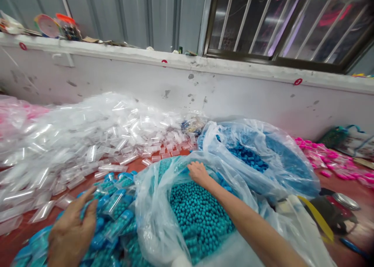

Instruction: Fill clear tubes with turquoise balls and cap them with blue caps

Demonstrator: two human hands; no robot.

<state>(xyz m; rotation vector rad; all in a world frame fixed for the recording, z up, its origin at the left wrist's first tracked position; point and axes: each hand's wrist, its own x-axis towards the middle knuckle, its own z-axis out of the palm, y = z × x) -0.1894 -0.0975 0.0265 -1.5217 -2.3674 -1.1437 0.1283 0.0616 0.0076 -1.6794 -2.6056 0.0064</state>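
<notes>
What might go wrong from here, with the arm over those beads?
The right hand might drag the bag's loose rim and spill beads. The left hand could topple the heaped tubes. Stray beads may mix with the blue pieces close behind.

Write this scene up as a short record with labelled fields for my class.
Left hand: open, by teal-filled tubes
Right hand: at the nearer bag's far side; grip unclear
Nearer bag: translucent, open, holding teal beads
Farther bag: holds small blue pieces
Left side: heap of clear tubes
Right side: pink pieces
Work surface: reddish
</notes>
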